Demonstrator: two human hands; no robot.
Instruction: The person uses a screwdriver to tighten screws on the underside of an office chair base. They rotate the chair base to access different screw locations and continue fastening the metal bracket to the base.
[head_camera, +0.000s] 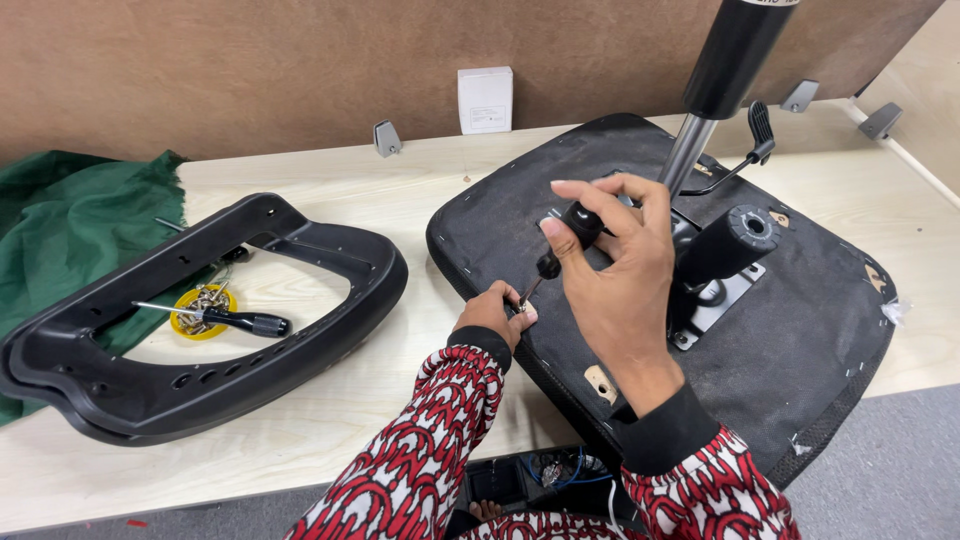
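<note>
An upside-down black chair seat lies on the light wooden table, its metal mechanism and gas cylinder pointing up. My right hand grips a black-handled screwdriver, tip angled down to the seat's underside. My left hand pinches at the screwdriver's tip, on what looks like a small screw against the seat's near left part.
A black curved plastic chair frame lies at the left. Inside it sit a second screwdriver and a yellow dish of screws. Green cloth covers the far left. A small white box stands by the brown wall.
</note>
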